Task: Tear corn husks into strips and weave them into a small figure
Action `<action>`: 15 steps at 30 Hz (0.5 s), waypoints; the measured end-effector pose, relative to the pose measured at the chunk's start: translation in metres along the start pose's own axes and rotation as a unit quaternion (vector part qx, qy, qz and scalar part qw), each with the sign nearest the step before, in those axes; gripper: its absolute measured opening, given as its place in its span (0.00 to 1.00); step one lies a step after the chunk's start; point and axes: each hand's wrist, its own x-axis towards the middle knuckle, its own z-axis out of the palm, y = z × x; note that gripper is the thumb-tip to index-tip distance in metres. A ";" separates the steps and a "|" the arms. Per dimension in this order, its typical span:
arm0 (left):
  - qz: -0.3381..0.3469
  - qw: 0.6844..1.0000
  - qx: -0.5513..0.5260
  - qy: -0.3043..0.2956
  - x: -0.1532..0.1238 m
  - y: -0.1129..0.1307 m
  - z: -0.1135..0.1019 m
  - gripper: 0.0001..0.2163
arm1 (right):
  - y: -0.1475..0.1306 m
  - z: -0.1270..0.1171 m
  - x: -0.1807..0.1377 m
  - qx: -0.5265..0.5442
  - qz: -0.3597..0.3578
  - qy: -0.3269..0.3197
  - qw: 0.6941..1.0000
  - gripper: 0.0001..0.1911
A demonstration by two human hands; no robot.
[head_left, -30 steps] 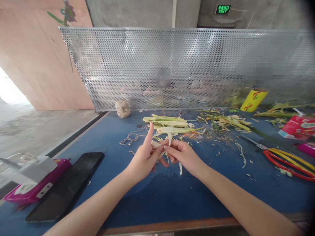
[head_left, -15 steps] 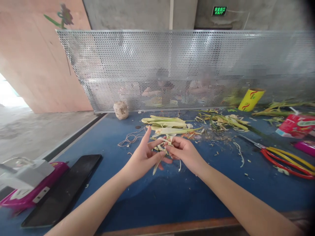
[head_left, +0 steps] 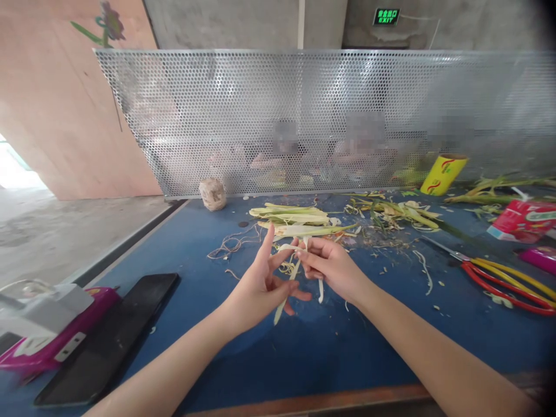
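Note:
A pale husk strip [head_left: 294,270] runs between my two hands above the blue table, with one loose end hanging below the fingers. My left hand [head_left: 266,285] has one finger pointing up. Its other fingers are partly bent, holding the strip near the thumb tip. My right hand [head_left: 332,265] pinches the strip between thumb and fingers, and a short white tail dangles beneath it. Just beyond the hands, pale green husk leaves [head_left: 291,216] lie stacked. Where the strip crosses the fingers, part of it is hidden.
Red-and-yellow-handled scissors [head_left: 499,284], a red drink carton [head_left: 523,220] and a yellow roll [head_left: 443,175] are on the right. Husk scraps [head_left: 397,215] lie at the back. To the left are a phone [head_left: 110,339], a power strip [head_left: 56,327], and string [head_left: 234,244]. A perforated metal screen [head_left: 243,116] borders the far edge.
The left hand has moved slightly right and down, its fingers spreading a little. The strip's loose end hangs lower, and the right hand has shifted slightly right.

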 end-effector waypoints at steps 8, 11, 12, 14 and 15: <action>0.011 0.994 -0.001 0.107 0.005 -0.002 -0.001 0.45 | 0.000 0.008 -0.005 -0.066 0.029 -0.041 0.997 0.16; 0.017 0.990 -0.014 0.142 0.007 -0.001 -0.002 0.45 | -0.001 0.011 -0.005 -0.133 0.009 -0.040 0.990 0.16; 0.021 0.988 -0.019 0.149 0.007 -0.001 -0.002 0.45 | -0.001 0.011 -0.005 -0.143 0.004 -0.029 0.989 0.15; 0.023 0.988 -0.029 0.149 0.008 -0.001 -0.003 0.46 | -0.001 0.012 -0.004 -0.143 0.002 -0.003 0.990 0.13; 0.018 0.989 -0.035 0.144 0.008 -0.001 -0.003 0.45 | -0.001 0.012 -0.004 -0.135 0.004 0.007 0.991 0.11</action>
